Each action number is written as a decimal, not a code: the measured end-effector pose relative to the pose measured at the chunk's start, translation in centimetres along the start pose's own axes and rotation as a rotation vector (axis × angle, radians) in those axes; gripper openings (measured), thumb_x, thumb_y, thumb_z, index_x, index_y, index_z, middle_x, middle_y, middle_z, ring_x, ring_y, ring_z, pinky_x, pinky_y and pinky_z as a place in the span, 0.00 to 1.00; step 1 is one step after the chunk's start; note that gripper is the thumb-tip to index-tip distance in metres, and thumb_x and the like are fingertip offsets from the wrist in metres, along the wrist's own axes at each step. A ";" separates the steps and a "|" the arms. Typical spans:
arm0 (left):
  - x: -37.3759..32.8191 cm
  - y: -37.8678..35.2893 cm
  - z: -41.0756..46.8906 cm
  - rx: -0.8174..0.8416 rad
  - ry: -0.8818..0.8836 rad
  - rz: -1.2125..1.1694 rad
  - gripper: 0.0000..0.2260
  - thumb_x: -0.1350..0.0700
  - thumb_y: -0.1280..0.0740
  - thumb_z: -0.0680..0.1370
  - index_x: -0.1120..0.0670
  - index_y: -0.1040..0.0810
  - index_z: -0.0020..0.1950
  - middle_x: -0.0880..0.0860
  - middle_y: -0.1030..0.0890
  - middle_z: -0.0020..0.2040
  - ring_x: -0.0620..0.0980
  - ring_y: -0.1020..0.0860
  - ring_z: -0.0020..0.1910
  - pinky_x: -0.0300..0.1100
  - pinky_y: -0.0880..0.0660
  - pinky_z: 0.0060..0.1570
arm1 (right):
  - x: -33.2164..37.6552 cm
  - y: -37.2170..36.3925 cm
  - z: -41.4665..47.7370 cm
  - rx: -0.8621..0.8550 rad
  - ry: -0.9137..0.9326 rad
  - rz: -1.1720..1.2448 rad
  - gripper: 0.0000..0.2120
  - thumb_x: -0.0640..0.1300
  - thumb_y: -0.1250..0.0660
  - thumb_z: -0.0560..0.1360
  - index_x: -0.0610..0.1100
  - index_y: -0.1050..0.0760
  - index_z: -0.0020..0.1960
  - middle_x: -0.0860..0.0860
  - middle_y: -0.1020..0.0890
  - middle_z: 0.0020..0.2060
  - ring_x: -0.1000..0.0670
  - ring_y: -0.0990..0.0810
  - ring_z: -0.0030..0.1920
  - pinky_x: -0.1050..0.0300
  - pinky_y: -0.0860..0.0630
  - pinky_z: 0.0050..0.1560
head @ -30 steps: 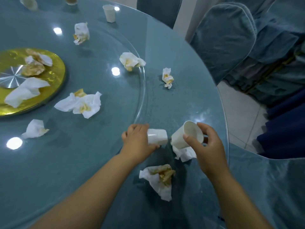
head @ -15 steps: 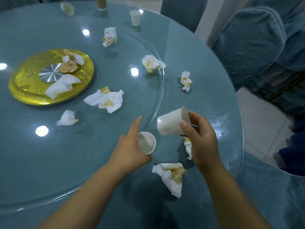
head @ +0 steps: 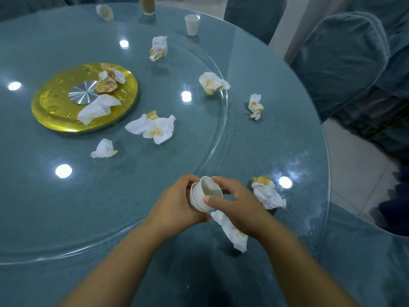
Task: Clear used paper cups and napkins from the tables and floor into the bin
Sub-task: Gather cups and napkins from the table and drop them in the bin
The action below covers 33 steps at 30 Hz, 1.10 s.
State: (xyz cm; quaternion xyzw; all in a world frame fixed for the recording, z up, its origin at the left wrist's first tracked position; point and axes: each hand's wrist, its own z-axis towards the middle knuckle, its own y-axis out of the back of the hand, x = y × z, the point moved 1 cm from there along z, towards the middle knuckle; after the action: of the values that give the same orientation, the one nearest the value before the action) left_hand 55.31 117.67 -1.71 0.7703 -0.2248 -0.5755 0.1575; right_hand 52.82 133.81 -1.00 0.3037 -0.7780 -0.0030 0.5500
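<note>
Two white paper cups [head: 204,194] sit nested one inside the other above the near part of the round glass table [head: 66,218]. My left hand [head: 177,202] grips the outer cup from the left. My right hand [head: 234,204] holds the stack from the right, thumb across its front. A stained napkin [head: 232,231] lies under my right wrist and another napkin [head: 266,192] just to its right. More crumpled napkins [head: 155,128] are scattered over the table. An upright white cup [head: 192,25] stands at the far edge, a tipped cup [head: 105,12] at far left.
A gold plate [head: 57,107] on the glass turntable holds three napkins. A brown cup [head: 147,5] stands at the table's far edge. Blue-covered chairs [head: 338,58] crowd the right side and the back. Tiled floor [head: 354,173] shows to the right.
My right hand brought its cup down into the cup in my left hand; they were apart and are now nested. The view has shifted, showing more of the table's far side.
</note>
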 end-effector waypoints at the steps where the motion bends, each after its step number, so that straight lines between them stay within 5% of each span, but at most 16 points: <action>1: 0.2 -0.2 -0.1 -0.002 0.009 -0.016 0.30 0.54 0.19 0.58 0.44 0.29 0.55 0.41 0.21 0.47 0.36 0.22 0.44 0.25 0.29 0.40 | -0.5 0.1 -0.1 0.011 -0.021 -0.020 0.24 0.54 0.30 0.72 0.55 0.30 0.67 0.57 0.29 0.63 0.58 0.29 0.61 0.58 0.32 0.61; 5: 0.6 -0.8 -0.2 -0.062 0.015 -0.060 0.29 0.55 0.20 0.61 0.39 0.32 0.52 0.39 0.22 0.48 0.28 0.25 0.45 0.22 0.31 0.39 | -2.8 1.8 -0.4 -0.266 -0.021 -0.132 0.31 0.60 0.33 0.72 0.53 0.35 0.71 0.53 0.34 0.68 0.53 0.37 0.68 0.51 0.38 0.71; 7: 0.7 -0.8 -0.2 -0.090 0.023 -0.085 0.33 0.55 0.20 0.62 0.40 0.34 0.60 0.38 0.24 0.50 0.28 0.25 0.45 0.23 0.31 0.41 | -4.7 3.0 -0.1 -0.406 -0.101 -0.376 0.35 0.60 0.34 0.73 0.51 0.42 0.75 0.49 0.41 0.73 0.46 0.45 0.72 0.49 0.44 0.73; 10: 1.0 -0.4 -0.3 -0.097 0.028 -0.133 0.44 0.54 0.21 0.64 0.37 0.43 0.71 0.38 0.25 0.51 0.31 0.24 0.49 0.31 0.30 0.49 | -7.7 4.4 0.7 -0.376 -0.260 -0.612 0.34 0.57 0.37 0.76 0.55 0.50 0.76 0.48 0.52 0.77 0.41 0.52 0.74 0.45 0.46 0.72; 16: 0.8 0.5 -1.0 -0.120 -0.026 -0.149 0.40 0.56 0.22 0.66 0.33 0.41 0.68 0.31 0.27 0.51 0.23 0.27 0.46 0.19 0.32 0.43 | -10.5 4.8 1.1 -0.435 -0.171 -0.558 0.24 0.32 0.39 0.74 0.49 0.27 0.66 0.45 0.26 0.62 0.40 0.29 0.59 0.53 0.31 0.56; 19: 1.0 0.9 -1.5 -0.148 -0.005 -0.150 0.31 0.55 0.23 0.67 0.36 0.33 0.62 0.34 0.26 0.49 0.26 0.26 0.41 0.21 0.30 0.39 | -9.5 3.8 0.1 -0.539 -0.116 -0.352 0.18 0.37 0.39 0.76 0.48 0.26 0.64 0.44 0.25 0.58 0.44 0.26 0.55 0.57 0.33 0.51; 22: 1.5 1.4 -1.9 -0.165 0.003 -0.172 0.26 0.55 0.22 0.67 0.40 0.30 0.59 0.37 0.24 0.47 0.29 0.25 0.38 0.24 0.29 0.37 | -8.2 1.6 -1.2 -0.434 -0.047 -0.356 0.19 0.44 0.35 0.75 0.54 0.27 0.65 0.48 0.28 0.61 0.46 0.28 0.60 0.57 0.32 0.56; 27: 2.8 2.6 -2.6 -0.201 0.014 -0.195 0.26 0.54 0.22 0.67 0.40 0.30 0.59 0.38 0.24 0.48 0.29 0.25 0.40 0.30 0.28 0.39 | -7.9 -2.6 -2.9 -0.118 -0.185 -0.702 0.39 0.65 0.31 0.66 0.61 0.44 0.73 0.50 0.49 0.75 0.42 0.45 0.72 0.45 0.42 0.71; 30: 3.5 3.7 -3.0 -0.203 0.013 -0.204 0.26 0.54 0.22 0.66 0.41 0.30 0.59 0.38 0.24 0.48 0.31 0.24 0.40 0.29 0.28 0.38 | -8.6 -4.1 -2.8 -0.208 -0.117 -0.756 0.28 0.55 0.32 0.72 0.59 0.36 0.71 0.47 0.40 0.72 0.42 0.38 0.66 0.48 0.35 0.65; 33: 4.1 5.2 -3.3 -0.216 0.004 -0.222 0.26 0.54 0.22 0.67 0.40 0.30 0.59 0.38 0.24 0.48 0.29 0.25 0.39 0.27 0.30 0.36 | -8.4 -4.5 -2.5 -0.367 -0.040 -0.576 0.17 0.42 0.32 0.72 0.49 0.23 0.61 0.45 0.26 0.58 0.41 0.28 0.55 0.51 0.28 0.53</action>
State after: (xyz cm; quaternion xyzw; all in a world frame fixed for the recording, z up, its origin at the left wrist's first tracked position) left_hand 58.60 111.01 -1.45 0.7700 -0.0746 -0.6089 0.1753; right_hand 58.79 134.96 -8.70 0.4067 -0.6575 -0.3040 0.5566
